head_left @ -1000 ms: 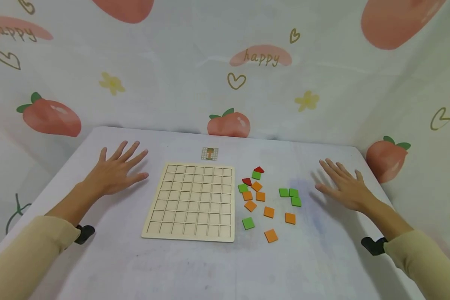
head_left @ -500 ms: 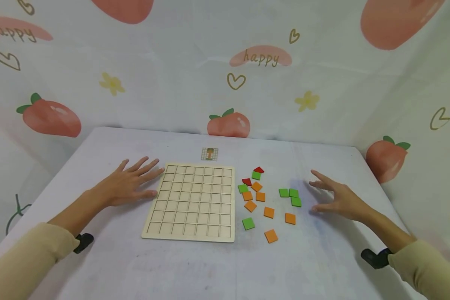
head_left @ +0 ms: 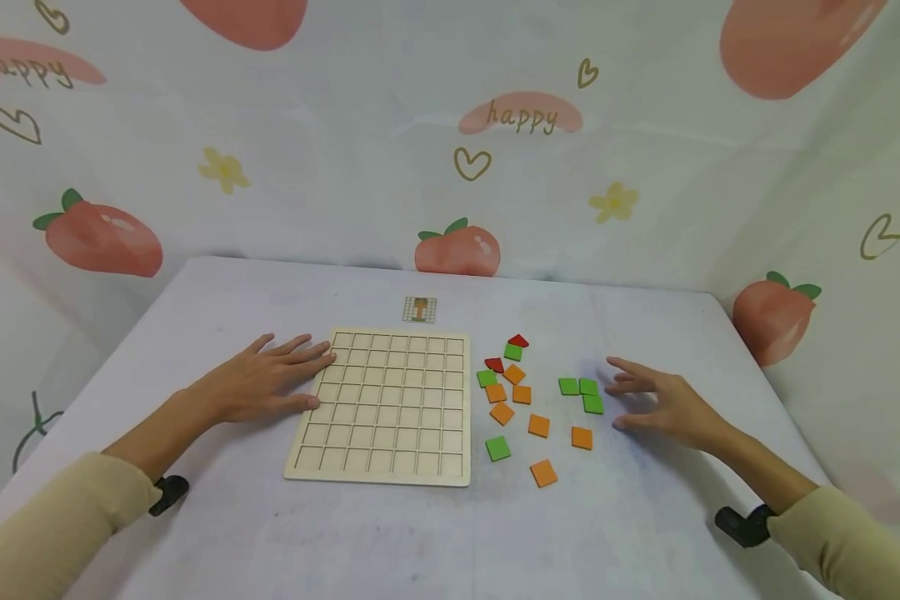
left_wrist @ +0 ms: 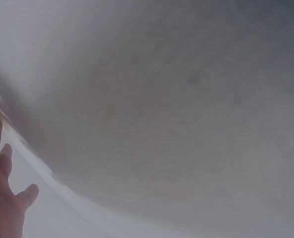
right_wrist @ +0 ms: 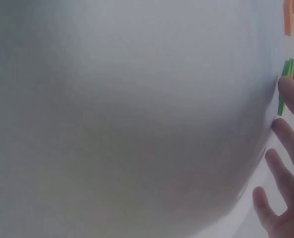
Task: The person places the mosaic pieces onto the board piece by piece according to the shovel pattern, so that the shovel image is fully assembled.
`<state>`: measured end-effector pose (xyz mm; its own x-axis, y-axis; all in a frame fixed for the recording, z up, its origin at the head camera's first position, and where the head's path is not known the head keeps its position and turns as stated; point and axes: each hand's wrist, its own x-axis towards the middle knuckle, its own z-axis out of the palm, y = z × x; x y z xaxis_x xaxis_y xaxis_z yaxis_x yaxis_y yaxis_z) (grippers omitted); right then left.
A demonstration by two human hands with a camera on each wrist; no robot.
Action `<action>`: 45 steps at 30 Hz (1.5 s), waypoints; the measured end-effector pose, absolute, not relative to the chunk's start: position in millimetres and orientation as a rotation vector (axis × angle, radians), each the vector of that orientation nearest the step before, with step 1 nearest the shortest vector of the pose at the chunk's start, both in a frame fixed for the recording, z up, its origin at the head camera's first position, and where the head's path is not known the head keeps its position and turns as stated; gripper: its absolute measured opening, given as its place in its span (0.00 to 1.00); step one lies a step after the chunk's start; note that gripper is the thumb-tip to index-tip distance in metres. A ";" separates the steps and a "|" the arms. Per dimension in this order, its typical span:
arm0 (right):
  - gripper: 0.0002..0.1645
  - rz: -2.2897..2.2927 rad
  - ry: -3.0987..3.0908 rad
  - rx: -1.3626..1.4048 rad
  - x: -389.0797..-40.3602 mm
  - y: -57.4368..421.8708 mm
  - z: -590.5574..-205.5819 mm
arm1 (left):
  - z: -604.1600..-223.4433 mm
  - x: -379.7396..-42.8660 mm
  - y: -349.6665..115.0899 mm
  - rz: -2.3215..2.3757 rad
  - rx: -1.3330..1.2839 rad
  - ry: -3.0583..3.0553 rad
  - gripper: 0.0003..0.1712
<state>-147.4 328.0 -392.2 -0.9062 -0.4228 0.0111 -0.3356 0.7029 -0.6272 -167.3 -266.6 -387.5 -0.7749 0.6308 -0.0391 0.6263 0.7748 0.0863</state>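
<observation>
Board (head_left: 401,392) taken as landmark. At its left edge we see the left hand (head_left: 266,387), fingers straight and apart, tips overlapping the rim; how firmly, we cannot tell. The left wrist view gives us a thin edge-on slice of that rim. The board's square compartments show pale floors. Past its far edge, a picture card (head_left: 420,310). To its right, loose orange tiles (head_left: 538,426), green tiles (head_left: 498,448), red pieces (head_left: 518,341). Farther right, the right hand (head_left: 671,408), fingers parted, near three green tiles; only the right wrist view shows tiles edge-on.
</observation>
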 end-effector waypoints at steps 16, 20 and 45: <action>0.46 -0.954 2.863 -0.721 -146.6 315.1 -400.0 | -387.7 -167.3 -268.1 0.079 1.063 2.915 0.40; 0.44 -0.916 2.897 -0.727 -146.9 312.9 -401.0 | -389.1 -166.8 -268.6 0.082 1.056 2.916 0.40; 0.33 -0.864 3.043 -0.834 -152.1 299.2 -395.5 | -390.3 -170.6 -267.2 0.043 1.072 2.915 0.40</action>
